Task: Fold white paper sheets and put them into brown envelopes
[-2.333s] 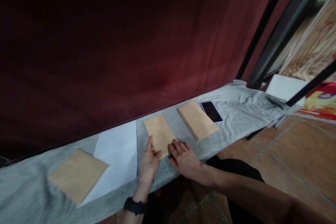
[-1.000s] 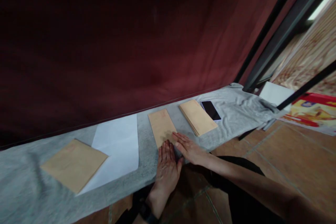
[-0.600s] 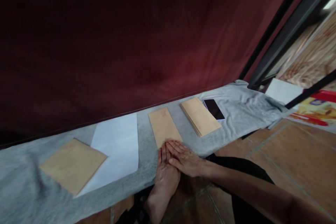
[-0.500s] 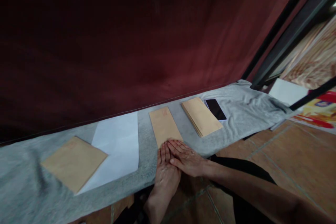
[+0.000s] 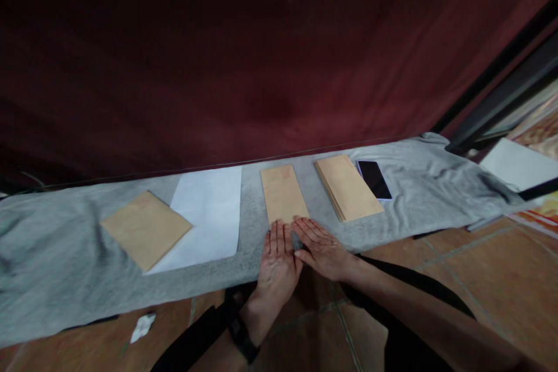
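Observation:
A brown paper envelope [image 5: 284, 192] lies flat on the grey cloth in front of me. On its near end rests my left hand [image 5: 279, 258], palm down with the fingers stretched out. My right hand [image 5: 322, 249] lies flat beside it, fingers extended and touching the envelope's near right corner. Neither hand grips anything. To the right is a stack of brown envelopes [image 5: 351, 186]. Further left, another brown envelope or small pile [image 5: 146, 229] sits at an angle, partly over a sheet of white paper [image 5: 213, 209].
A dark phone [image 5: 375, 179] lies right of the stack. Grey cloth [image 5: 418, 197] covers the long narrow surface, with a dark red curtain-like backdrop [image 5: 261, 70] behind. On the tiled floor [image 5: 479, 256] at the left is a crumpled white scrap [image 5: 142, 327].
My hands, overlapping before, have drawn slightly apart and lie side by side on the envelope's near end. The view has shifted to the left, so everything appears further right.

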`<state>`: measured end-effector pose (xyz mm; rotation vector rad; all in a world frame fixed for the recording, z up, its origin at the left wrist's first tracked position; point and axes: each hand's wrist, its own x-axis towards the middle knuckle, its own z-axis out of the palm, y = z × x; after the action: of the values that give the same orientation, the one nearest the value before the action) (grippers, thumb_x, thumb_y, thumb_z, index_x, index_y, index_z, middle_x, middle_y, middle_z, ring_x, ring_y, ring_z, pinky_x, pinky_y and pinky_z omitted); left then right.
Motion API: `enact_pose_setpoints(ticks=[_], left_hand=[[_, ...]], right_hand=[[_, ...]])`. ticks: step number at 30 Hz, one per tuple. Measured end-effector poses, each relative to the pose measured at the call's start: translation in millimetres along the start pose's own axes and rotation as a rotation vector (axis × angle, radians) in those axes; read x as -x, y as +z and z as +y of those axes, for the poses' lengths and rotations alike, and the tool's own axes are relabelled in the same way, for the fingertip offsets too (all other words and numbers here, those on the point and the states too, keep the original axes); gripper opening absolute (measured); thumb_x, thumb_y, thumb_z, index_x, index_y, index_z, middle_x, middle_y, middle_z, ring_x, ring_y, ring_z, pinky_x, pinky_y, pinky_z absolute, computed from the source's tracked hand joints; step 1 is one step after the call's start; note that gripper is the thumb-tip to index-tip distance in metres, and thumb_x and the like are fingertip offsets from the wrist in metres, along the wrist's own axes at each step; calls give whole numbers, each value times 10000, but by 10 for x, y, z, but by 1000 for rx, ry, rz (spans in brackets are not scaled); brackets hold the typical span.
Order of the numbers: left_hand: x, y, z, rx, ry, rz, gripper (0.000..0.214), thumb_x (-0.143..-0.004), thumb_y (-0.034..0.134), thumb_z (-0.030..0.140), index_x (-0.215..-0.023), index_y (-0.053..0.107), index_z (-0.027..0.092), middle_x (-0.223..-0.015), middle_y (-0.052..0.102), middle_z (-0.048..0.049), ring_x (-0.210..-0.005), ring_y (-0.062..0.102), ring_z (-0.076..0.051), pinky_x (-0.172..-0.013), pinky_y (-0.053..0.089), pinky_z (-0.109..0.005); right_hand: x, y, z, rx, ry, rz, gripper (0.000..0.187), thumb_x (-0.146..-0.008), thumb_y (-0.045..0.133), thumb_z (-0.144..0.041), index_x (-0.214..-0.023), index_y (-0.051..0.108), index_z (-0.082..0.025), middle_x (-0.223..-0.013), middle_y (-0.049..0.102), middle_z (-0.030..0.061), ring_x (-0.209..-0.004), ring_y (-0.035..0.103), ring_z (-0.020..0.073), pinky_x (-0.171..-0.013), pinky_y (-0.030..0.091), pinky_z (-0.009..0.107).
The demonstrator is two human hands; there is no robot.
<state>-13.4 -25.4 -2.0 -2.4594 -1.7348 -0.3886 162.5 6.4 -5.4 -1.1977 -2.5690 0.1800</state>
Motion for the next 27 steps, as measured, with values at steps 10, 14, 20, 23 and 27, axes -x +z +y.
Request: enact_pose_setpoints(ticks=[10, 14, 20, 23, 27], left_hand=[[-67, -86, -157, 79, 167, -61, 672, -963, 428, 299, -1557, 260, 35, -1634, 293, -208, -1543, 211, -274, -1240, 293, -481], [-62, -87, -151, 67, 142, -83, 705, -960, 458, 357, -1552, 269, 24, -1626, 288, -239, -1538, 223, -302, -1233, 295, -496], [-44, -58, -142, 45, 65, -82, 755, -973, 468, 492, -1505, 336, -27, -1584, 337, -298, -1521, 258, -352, -1208, 324, -516], [-46, -64, -128, 37, 50, -87, 763, -964, 505, 492, -1491, 354, -38, -1576, 345, -306, -1518, 263, -354, -1211, 321, -507], [-58, -96, -113, 20, 40, -96, 762, -961, 516, 501, -1478, 380, -42, -1569, 355, -307, -1509, 284, -357, -1205, 333, -498]], right_hand=[[28, -25, 56, 31, -6, -29, 630, -1055, 415, -424, -1573, 318, -80, -1632, 312, 158, -1528, 258, 226, -1250, 277, 444], [65, -31, 94, 46, 0, -18, 659, -1053, 419, -428, -1597, 258, -92, -1643, 282, 161, -1528, 260, 241, -1242, 287, 457], [129, -48, 188, 54, 20, -19, 694, -1052, 412, -455, -1621, 188, -128, -1649, 268, 149, -1517, 287, 261, -1239, 276, 479], [155, -56, 234, 67, 39, -37, 685, -1052, 405, -468, -1608, 233, -107, -1645, 277, 160, -1516, 289, 269, -1237, 274, 478], [179, -68, 274, 76, 62, -63, 681, -1052, 393, -496, -1589, 285, -90, -1637, 295, 173, -1516, 286, 278, -1234, 276, 487]])
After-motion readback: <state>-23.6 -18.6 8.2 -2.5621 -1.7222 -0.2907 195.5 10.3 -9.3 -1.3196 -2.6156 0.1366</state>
